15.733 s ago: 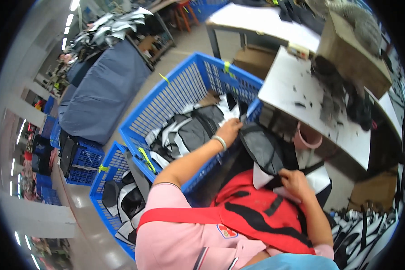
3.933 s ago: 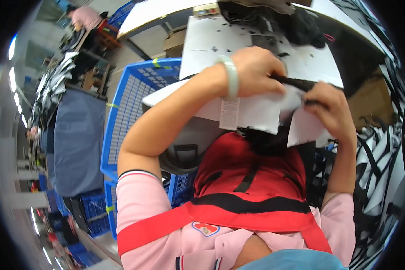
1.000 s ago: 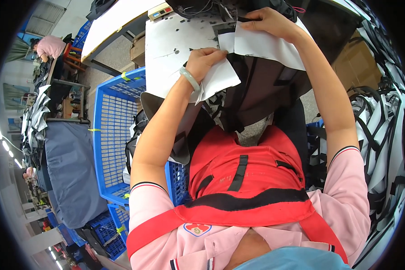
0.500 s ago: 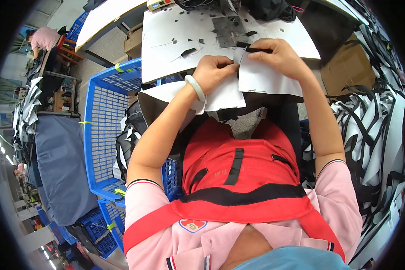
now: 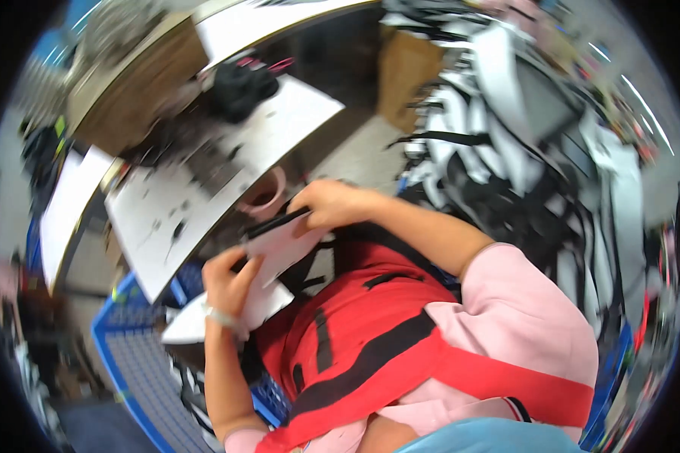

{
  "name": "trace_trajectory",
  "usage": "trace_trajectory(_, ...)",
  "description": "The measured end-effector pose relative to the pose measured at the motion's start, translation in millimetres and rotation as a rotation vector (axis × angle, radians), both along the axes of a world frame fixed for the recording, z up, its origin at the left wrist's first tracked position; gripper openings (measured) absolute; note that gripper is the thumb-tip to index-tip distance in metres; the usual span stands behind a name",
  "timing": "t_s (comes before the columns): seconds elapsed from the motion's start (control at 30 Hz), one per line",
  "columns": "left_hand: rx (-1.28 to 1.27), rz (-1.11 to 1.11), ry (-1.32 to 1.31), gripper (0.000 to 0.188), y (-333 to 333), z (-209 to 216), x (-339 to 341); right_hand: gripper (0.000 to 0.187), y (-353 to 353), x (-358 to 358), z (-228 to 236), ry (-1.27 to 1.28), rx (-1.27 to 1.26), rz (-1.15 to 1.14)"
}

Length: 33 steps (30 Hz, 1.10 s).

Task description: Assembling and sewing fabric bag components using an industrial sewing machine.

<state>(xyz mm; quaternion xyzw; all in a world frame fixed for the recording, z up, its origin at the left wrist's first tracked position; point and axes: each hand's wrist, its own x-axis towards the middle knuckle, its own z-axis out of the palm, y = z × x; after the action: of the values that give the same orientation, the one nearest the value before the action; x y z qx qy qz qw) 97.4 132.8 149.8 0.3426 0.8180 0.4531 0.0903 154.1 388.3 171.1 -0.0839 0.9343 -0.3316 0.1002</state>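
Above my red apron [image 5: 378, 302] my two hands hold a white sheet-like piece [image 5: 283, 245], likely fabric, with a black strip [image 5: 276, 224] along its upper edge. My right hand [image 5: 329, 204] is closed on the end of that edge. At the other end my left hand [image 5: 228, 283] is closed, thumb and fingers pinching the piece. Its lower white part hangs below my left wrist. Blur hides the finer detail at the fingertips. Both hands are off the white table [image 5: 147, 249], just at its near side.
Dark scraps and a black cloth bundle [image 5: 238, 87] lie on the table. A pink bin [image 5: 278, 181] stands beyond my hands. To the right is a heap of white and black strips [image 5: 461, 113] beside a cardboard box [image 5: 404, 68]. A blue basket [image 5: 102, 332] is at lower left.
My view has turned to the right, toward the strip heap. Both hands have come off the table edge toward my body, still holding the white piece, now tilted. The pink bin has come into sight.
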Motion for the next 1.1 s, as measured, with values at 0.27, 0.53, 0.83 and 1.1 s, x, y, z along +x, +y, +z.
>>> trace_trajectory(0.27, 0.515, 0.029, -0.307, 0.028, -36, -22, -28, 0.034, 28, 102, 66, 0.673, 0.009, -0.491)
trace_trajectory(0.53, 0.450, -0.016, -0.393, 0.014, -8, -51, -21, 0.031, 131, 220, 331, 1.087, -0.339, -1.051)
trace_trajectory(0.83, 0.297, -0.041, -0.405, 0.014, 22, -75, 4, 0.035, 431, 423, 279, 0.575, -0.028, -1.521)
trace_trajectory(1.1, 0.257, -0.146, -0.474, 0.016, 39, -82, -2, 0.037, 415, 486, 189, 0.203, -0.023, -1.742)
